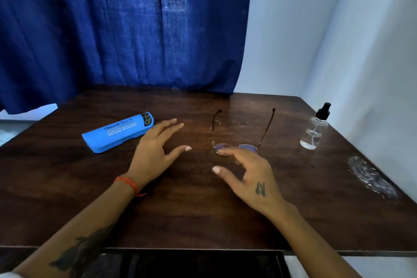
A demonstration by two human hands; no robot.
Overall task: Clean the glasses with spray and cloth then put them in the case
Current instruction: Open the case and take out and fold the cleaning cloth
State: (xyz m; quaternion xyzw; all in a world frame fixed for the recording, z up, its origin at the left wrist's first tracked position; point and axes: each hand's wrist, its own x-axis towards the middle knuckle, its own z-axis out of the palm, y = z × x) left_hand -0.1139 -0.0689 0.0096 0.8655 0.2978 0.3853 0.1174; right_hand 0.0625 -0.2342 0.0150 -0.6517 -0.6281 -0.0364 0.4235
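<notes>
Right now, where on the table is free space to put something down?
Free: the wide near strip of the table below both hands. Crowded: the far middle, where the blue case, glasses and spray bottle stand in a row.

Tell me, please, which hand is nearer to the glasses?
Right. The right hand has fingertips at the lenses of the glasses; the left hand hovers apart, beside the case.
</notes>
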